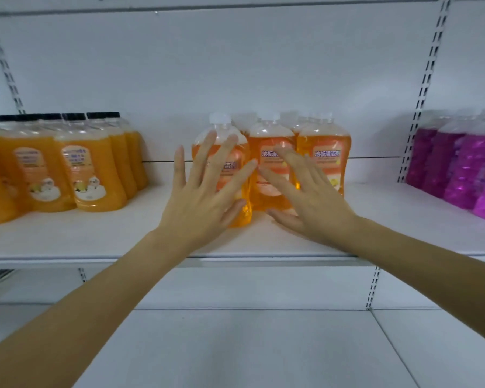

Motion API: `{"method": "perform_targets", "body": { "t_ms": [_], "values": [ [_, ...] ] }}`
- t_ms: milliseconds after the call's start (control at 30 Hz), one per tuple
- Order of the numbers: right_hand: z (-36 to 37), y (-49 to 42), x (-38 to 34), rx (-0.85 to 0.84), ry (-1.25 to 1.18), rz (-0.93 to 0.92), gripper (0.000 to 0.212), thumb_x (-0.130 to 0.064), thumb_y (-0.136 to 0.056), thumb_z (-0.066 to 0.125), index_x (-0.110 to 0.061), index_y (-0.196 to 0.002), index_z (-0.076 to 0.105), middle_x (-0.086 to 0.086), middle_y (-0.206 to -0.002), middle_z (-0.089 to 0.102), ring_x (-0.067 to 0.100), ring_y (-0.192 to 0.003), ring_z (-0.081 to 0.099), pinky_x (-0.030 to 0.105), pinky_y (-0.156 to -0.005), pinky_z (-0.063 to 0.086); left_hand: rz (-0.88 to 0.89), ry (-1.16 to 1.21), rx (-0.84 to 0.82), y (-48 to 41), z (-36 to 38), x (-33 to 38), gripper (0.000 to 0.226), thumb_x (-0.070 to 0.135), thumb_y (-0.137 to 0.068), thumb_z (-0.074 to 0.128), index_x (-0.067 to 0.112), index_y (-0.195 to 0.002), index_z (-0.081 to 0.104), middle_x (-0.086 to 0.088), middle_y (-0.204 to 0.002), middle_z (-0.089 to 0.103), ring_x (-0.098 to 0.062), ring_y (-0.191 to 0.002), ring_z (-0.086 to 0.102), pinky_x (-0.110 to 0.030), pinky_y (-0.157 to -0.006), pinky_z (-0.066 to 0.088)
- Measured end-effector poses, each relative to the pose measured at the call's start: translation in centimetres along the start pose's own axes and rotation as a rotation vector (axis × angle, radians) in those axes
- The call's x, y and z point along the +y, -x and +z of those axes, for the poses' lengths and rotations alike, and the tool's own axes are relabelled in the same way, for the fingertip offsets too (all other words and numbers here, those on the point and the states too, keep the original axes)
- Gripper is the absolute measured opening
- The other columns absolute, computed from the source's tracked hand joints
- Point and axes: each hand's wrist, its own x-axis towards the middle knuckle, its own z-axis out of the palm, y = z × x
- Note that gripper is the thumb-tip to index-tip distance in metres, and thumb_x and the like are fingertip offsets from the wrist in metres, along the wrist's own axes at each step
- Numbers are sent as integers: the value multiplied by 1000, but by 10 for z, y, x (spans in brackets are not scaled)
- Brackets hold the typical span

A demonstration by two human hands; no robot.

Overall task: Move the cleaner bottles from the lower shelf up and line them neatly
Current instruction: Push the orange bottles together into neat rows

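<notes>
On upper shelf [381, 228], cleaner bottles [324, 163] labelled 地板清洁剂 behind spread hands [199, 197] [310, 198]

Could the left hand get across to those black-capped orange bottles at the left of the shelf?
Probably yes. The left hand is open before the white-capped clear orange cleaner bottles, and only bare white shelf lies between it and the black-capped orange plastic bottles.

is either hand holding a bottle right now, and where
Nothing is gripped: left hand and right hand are open, fingers spread, in front of the orange floor cleaner bottles.
</notes>
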Motion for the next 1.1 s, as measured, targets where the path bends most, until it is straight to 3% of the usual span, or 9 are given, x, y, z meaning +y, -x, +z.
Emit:
{"method": "perform_targets", "body": {
  "t_ms": [133, 300, 467, 567, 800, 900, 967, 1033, 1100],
  "values": [
    [7, -18, -28, -19, -91, 32, 62, -43, -82, 46, -19, -138, 34, 23, -147, 29, 34, -129, 36, 45, -103, 34, -225, 264, -206, 23, 3, -16, 65, 65, -87, 32, 40, -145, 18, -16, -154, 4, -44, -139, 19, -67, -99, 30],
    [17, -22, -36, -60, -138, 49, 69, -36, -80, 55, -17, -140, 27, 21, -148, 17, 37, -126, 44, 42, -100, 37, -186, 635, -350, 27, 7, -24, 80, 60, -80, 46, 46, -143, -1, -15, -153, -22, -34, -137, 31, -50, -100, 42],
    [15, -22, -36, -53, -105, 32, 64, -39, -82, 48, -13, -138, 31, 24, -147, 18, 37, -123, 49, 39, -100, 34, -170, 867, -356, 30, 11, -26, 89, 33, -85, 64, 46, -142, -3, 8, -144, -37, -22, -135, 35, 1, -100, 22],
    [17, -23, -36, -52, -115, 18, 65, -40, -82, 49, -14, -139, 30, 21, -147, 16, 37, -123, 49, 37, -98, 35, -184, 912, -359, 30, 11, -27, 89, 26, -85, 67, 45, -141, 0, 13, -143, -37, -19, -136, 33, 7, -95, 20],
    [18, -23, -38, -73, -113, 6, 68, -36, -82, 55, -13, -141, 28, 22, -149, 14, 34, -125, 47, 32, -97, 33, -201, 919, -341, 29, 6, -27, 91, 22, -83, 69, 47, -138, 1, 9, -145, -33, 32, -117, -4, -6, -98, 27],
    [18, -23, -36, -78, -100, -7, 65, -40, -85, 46, -15, -141, 27, 19, -149, 13, 34, -126, 45, 34, -100, 32, -204, 865, -323, 28, 5, -26, 85, 38, -82, 65, 49, -141, 4, -3, -152, -27, 3, -135, 14, -17, -103, 32],
    [16, -22, -36, -64, -74, 12, 64, -41, -85, 46, -15, -141, 27, 19, -148, 18, 32, -127, 41, 35, -100, 32, -213, 735, -268, 28, 7, -26, 77, 58, -80, 53, 47, -143, 11, -12, -154, -17, -21, -144, 11, -43, -110, 31],
    [14, -21, -36, -44, -65, 39, 64, -41, -86, 45, -15, -141, 26, 16, -148, 20, 29, -127, 36, 36, -101, 32, -230, 542, -199, 29, 9, -25, 71, 65, -82, 44, 39, -143, 21, -18, -154, -5, -31, -144, 7, -61, -106, 27],
    [11, -20, -35, -21, -67, 84, 61, -40, -87, 44, -15, -140, 27, 16, -148, 22, 31, -127, 40, 43, -102, 36, -194, 350, -113, 28, 8, -22, 64, 58, -87, 46, 33, -143, 29, -18, -152, 6, -34, -142, 11, -62, -107, 23]
  ]
}}
